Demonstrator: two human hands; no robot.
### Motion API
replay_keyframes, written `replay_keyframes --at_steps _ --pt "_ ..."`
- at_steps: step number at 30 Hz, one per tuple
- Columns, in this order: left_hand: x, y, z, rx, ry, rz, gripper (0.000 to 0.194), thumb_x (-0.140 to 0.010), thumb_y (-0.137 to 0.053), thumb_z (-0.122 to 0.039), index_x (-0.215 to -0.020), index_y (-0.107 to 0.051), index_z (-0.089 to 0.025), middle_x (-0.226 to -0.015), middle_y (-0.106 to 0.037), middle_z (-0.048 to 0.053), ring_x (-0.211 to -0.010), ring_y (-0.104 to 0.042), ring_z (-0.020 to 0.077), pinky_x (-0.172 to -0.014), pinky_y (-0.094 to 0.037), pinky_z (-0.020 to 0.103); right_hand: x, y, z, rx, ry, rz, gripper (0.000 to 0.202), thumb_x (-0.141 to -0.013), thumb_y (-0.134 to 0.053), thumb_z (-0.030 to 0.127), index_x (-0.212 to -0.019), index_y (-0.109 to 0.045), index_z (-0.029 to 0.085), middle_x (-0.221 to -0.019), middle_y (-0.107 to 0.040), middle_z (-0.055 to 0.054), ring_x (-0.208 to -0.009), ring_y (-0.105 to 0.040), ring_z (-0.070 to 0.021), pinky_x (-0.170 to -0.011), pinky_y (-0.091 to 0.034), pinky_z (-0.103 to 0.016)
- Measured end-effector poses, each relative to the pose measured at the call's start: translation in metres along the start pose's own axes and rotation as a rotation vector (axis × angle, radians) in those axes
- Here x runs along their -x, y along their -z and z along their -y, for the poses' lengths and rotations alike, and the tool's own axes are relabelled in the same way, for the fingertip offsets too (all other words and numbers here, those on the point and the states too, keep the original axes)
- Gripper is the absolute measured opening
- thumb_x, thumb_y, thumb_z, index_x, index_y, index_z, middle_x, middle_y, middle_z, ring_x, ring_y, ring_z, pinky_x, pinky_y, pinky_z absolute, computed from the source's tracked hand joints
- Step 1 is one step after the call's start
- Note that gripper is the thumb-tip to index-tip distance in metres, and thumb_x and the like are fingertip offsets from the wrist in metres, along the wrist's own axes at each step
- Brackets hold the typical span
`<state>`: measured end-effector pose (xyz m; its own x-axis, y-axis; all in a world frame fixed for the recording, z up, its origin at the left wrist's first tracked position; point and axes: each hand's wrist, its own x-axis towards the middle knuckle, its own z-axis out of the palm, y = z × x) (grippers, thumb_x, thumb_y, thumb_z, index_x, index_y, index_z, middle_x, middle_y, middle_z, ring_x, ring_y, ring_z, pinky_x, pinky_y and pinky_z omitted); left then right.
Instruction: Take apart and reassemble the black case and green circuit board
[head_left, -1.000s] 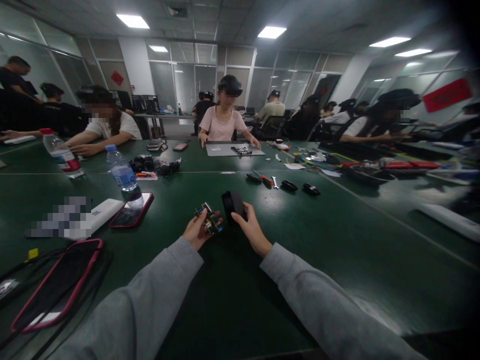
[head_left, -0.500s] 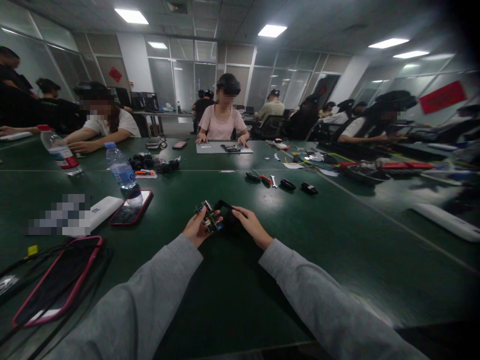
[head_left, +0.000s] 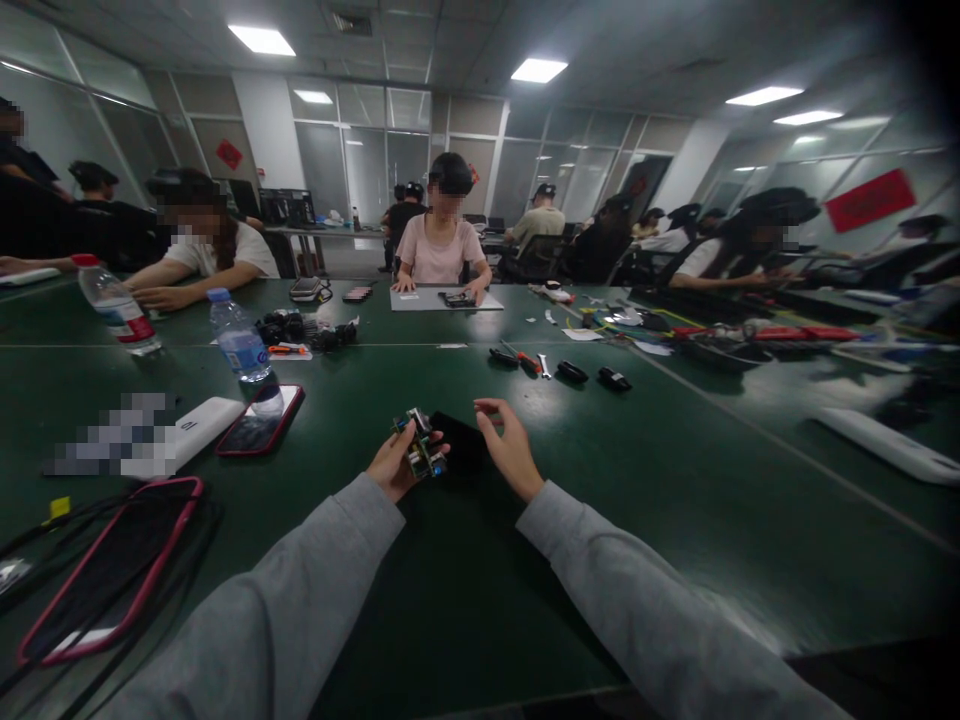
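Circuit board (head_left: 424, 452), bare and separate from the black case (head_left: 459, 440), is pinched in the left hand (head_left: 393, 464), while the case sits apparently on the green table (head_left: 600, 500) beside the right hand (head_left: 514, 450), thumb and fingers parted, and what work remains I can't tell.

An office-like workroom: ceiling light panels (head_left: 539, 70), glass partitions (head_left: 366, 160), office chairs (head_left: 538, 256), and seated people (head_left: 441, 248) around a long green surface (head_left: 637, 490) bearing tools (head_left: 544, 367).

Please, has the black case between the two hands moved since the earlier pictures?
Yes. Judged against the wrench, which lies in place, the black case has come down: it now shows lower in the view, farther from the wrench.
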<state>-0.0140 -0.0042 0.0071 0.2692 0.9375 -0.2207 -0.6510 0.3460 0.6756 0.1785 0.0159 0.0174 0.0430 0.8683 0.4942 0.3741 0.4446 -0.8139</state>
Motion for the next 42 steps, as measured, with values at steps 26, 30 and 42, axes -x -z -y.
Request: replay_keyframes --at_steps 26,30,42 --pt "0.015 -0.023 -0.003 -0.151 -0.234 -0.062 0.064 -0.071 -0.069 -0.027 -0.127 -0.037 -0.030 -0.109 -0.062 0.008 -0.088 -0.065 0.0204 -0.084 -0.049 0.042 0.026 -0.013 0.049 -0.393 -0.126 0.200 0.037 -0.081 -0.054 0.028 -0.117 -0.046 0.022 -0.112 -0.052 -0.005 -0.104 -0.050 -0.0188 -0.095 -0.040 -0.036" --pt "0.011 -0.017 -0.005 -0.164 -0.274 -0.090 0.057 -0.068 -0.072 -0.026 -0.119 -0.047 -0.025 -0.105 -0.062 0.008 -0.088 -0.064 0.0209 -0.083 -0.050 0.044 0.021 -0.009 0.048 -0.780 -0.405 0.341 0.032 -0.083 -0.050 0.032 -0.112 -0.048 0.021 -0.108 -0.055 -0.005 -0.090 -0.056 -0.0175 -0.081 -0.048 -0.035" --pt "0.009 -0.013 -0.006 -0.366 -0.423 -0.105 0.048 -0.060 -0.076 -0.030 -0.102 -0.059 -0.016 -0.097 -0.066 0.007 -0.086 -0.063 0.0167 -0.080 -0.050 0.031 0.015 -0.003 0.042 -0.362 -0.120 0.516 0.045 -0.078 -0.063 0.039 -0.116 -0.047 0.020 -0.108 -0.054 -0.006 -0.097 -0.054 -0.0167 -0.083 -0.048 -0.031"
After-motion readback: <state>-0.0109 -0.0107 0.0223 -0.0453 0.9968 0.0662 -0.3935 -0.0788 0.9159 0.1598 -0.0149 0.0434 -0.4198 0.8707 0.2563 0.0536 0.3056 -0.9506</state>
